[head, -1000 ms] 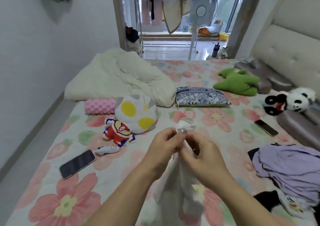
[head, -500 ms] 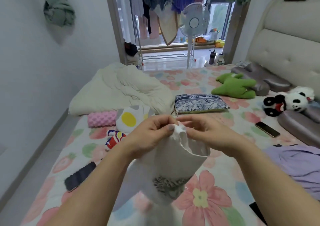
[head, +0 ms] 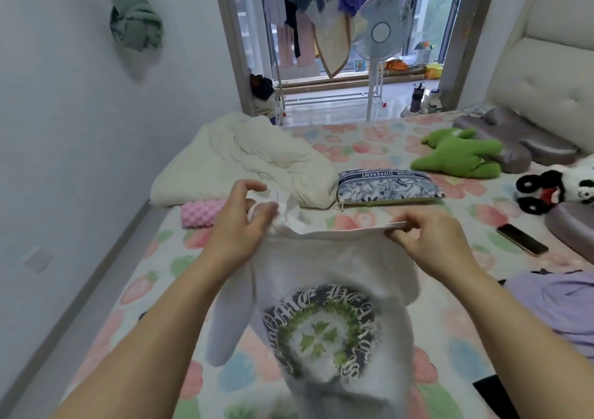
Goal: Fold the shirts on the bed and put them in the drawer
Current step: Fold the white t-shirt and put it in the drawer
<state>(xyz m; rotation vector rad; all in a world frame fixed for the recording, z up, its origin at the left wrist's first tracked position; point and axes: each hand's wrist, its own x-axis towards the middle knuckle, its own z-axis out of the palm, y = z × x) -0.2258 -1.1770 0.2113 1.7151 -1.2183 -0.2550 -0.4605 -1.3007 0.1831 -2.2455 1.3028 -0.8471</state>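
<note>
**White shirt held over the bed by its top edge**

1. Shirt position. The white shirt [head: 331, 277] is held up above the flowered bed [head: 379, 148], in front of the person. It hangs downward from its top edge. A round print of dark lettering around green marks faces the person. One sleeve hangs loose on the left side. The lower hem is blurred.

2. Hands. The hands are set apart, and the top edge is stretched between them.
 - The left hand [head: 238, 225] grips a bunched corner of the fabric between thumb and curled fingers.
 - The right hand [head: 430, 238] pinches the opposite end of the same edge.

3. Surroundings on the bed.
 - A cream duvet [head: 250, 161] lies heaped beyond the left hand, with a pink roller [head: 201, 213] just beside it.
 - A blue patterned pouch [head: 385, 187] lies past the shirt's top edge.
 - A green plush toy [head: 459, 155] and a panda plush [head: 559, 187] lie toward the headboard side.
 - A phone [head: 522, 239] lies right of the right hand.
 - A purple garment [head: 556, 303] lies crumpled at the right edge.
</note>
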